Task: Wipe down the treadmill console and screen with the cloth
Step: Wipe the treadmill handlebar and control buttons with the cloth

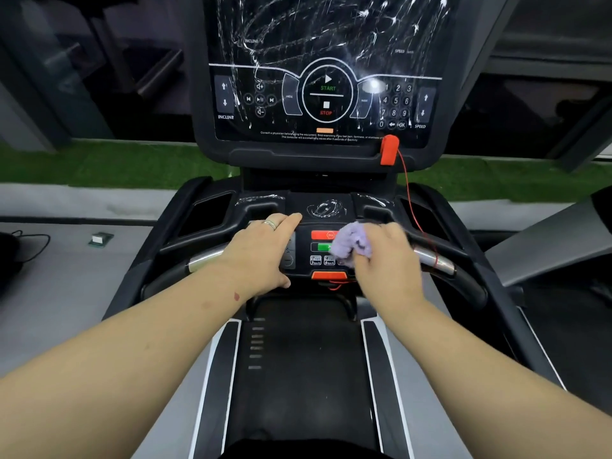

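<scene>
Nearest the camera, two bare forearms reach forward over the dark treadmill belt [298,359] toward the lower console [326,253]. The right hand [384,260] is curled around a bunched lilac cloth [352,241], which sticks out from its fingers to the left and presses on the right part of the button panel, partly covering the red button [323,234] and green button [324,247]. This hand is slightly blurred. The left hand [265,250] lies palm down and flat on the left side of the same panel, fingers together and stretched forward, thumb tucked along the panel's near edge; a ring [270,224] shows on one finger. It holds nothing. The two hands are near each other, with the middle of the panel bare between them.

Just beyond the fingertips, white swirled streaks mark the console's upper shelf [326,208]. Farther up, the screen [326,61] is covered in white smears and streaks. A red safety clip [389,150] hangs at its lower right edge.
</scene>
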Action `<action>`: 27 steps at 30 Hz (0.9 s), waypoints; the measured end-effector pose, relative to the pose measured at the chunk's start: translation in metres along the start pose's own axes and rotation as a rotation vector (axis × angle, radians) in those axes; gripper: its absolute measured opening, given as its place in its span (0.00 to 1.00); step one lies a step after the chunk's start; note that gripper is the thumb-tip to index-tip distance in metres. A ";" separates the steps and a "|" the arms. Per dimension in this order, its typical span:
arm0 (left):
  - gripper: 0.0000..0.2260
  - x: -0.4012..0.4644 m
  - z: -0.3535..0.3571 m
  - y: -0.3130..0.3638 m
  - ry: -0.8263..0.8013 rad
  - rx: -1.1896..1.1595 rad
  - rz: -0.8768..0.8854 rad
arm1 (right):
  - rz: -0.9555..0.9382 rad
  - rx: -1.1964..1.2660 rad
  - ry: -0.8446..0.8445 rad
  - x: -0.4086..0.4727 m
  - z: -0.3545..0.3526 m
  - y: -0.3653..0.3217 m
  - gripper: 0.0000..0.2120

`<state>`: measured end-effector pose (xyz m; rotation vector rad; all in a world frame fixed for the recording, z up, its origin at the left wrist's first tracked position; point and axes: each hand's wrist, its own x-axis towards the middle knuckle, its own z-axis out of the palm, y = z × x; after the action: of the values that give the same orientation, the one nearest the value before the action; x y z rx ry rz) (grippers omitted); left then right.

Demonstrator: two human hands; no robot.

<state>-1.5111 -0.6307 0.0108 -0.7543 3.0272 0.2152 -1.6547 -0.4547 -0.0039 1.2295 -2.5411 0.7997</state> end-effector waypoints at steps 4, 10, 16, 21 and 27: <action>0.58 -0.004 -0.002 0.003 -0.008 -0.030 -0.007 | -0.200 -0.025 -0.267 0.003 -0.003 0.008 0.17; 0.54 -0.008 -0.006 0.008 -0.044 -0.110 -0.037 | -0.009 0.290 -0.290 0.014 -0.024 0.008 0.21; 0.42 -0.004 -0.021 0.031 0.117 -0.389 0.048 | -0.073 0.411 -0.219 0.037 -0.023 -0.015 0.15; 0.22 -0.002 -0.044 0.054 0.269 -0.747 -0.073 | 0.075 0.734 -0.343 0.057 -0.033 -0.020 0.17; 0.14 0.000 -0.067 0.050 0.271 -1.173 -0.226 | 0.145 1.182 -0.560 0.074 -0.041 -0.012 0.11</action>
<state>-1.5332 -0.5964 0.0839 -1.1709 2.7308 2.0885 -1.6946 -0.4870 0.0647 1.7081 -2.5156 2.5077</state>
